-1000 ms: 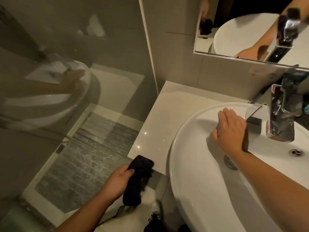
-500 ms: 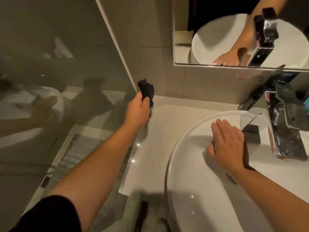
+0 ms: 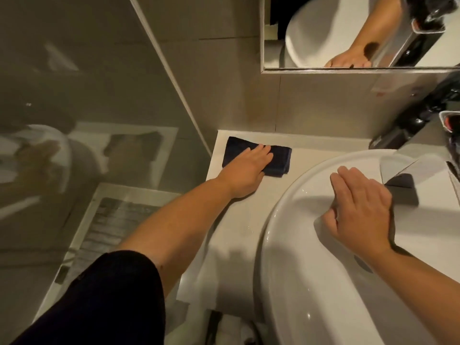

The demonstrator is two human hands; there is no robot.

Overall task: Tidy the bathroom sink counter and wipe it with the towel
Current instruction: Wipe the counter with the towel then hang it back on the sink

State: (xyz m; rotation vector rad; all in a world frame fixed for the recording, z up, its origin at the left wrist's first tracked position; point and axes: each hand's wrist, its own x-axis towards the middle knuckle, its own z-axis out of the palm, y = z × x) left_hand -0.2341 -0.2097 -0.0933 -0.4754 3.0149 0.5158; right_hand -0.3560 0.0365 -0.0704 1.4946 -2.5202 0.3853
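Most of the wiping looks undone: the left hand presses flat, fingers extended, on the dark towel at the counter's far corner, right hand resting open-palmed on the basin rim

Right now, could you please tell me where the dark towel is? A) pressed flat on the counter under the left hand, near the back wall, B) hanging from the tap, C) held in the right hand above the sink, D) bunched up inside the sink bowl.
A: the left hand lies flat on the dark towel on the counter near the wall, while the right hand rests empty on the sink rim.
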